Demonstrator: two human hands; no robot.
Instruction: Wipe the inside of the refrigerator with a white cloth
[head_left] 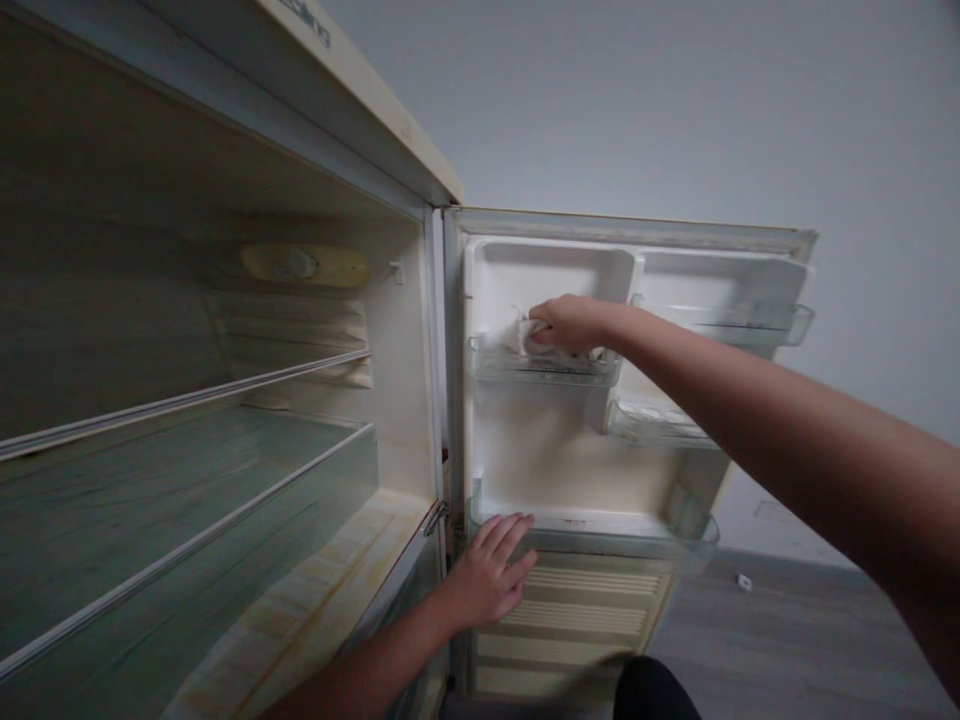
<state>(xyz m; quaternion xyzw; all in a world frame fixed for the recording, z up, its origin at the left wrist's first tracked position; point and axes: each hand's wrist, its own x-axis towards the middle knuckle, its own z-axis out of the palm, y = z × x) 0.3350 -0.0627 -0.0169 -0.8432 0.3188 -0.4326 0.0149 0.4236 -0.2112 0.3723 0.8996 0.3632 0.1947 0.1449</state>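
Observation:
My right hand (574,323) reaches across to the upper left shelf of the opened fridge door (540,450). Its fingers are closed on a crumpled white cloth or tissue (526,337), just above the clear door shelf (540,372). Lower down, my left hand (495,572) is by the left end of the bottom clear door bin (592,540). Its fingers are stretched out and hold nothing; whether they touch the bin's front I cannot tell.
The fridge compartment (401,400) stands open at left, with a glass shelf (187,400) and a stained bottom ledge (330,590). Below the upper door is a lower door (570,610) with ridged lining. A small white object (743,582) lies on the grey floor (795,640).

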